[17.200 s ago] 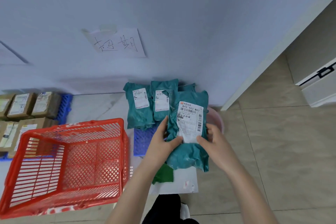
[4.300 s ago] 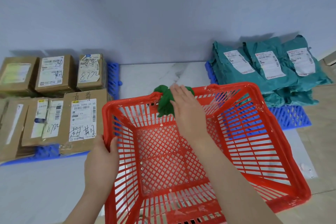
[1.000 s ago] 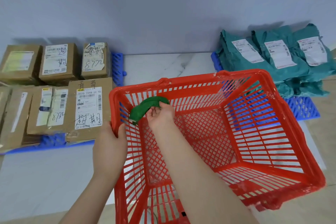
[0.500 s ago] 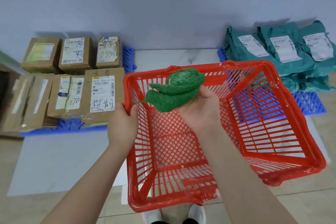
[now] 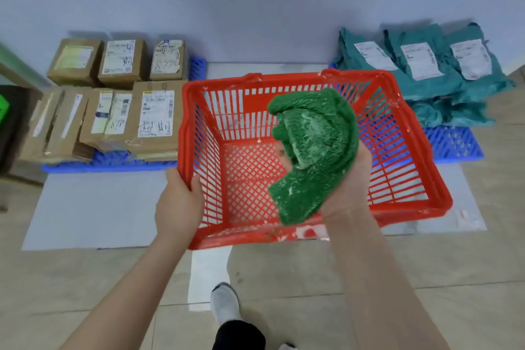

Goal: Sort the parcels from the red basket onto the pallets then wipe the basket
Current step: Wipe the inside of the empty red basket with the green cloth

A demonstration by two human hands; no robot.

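Two hands are busy: the red basket (image 5: 250, 236), judged light and stiff, is gripped by its rim in the left hand (image 5: 177, 204); a limp green cloth (image 5: 315, 148) is bunched in the right hand (image 5: 349, 185) above.

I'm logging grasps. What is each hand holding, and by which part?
Left grip: the red basket, by its left rim. Right grip: the bunched green cloth, cupped from underneath.

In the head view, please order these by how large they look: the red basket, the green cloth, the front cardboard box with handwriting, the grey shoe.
1. red basket
2. green cloth, held nearer the camera, so it probably looks enlarged
3. cardboard box
4. grey shoe
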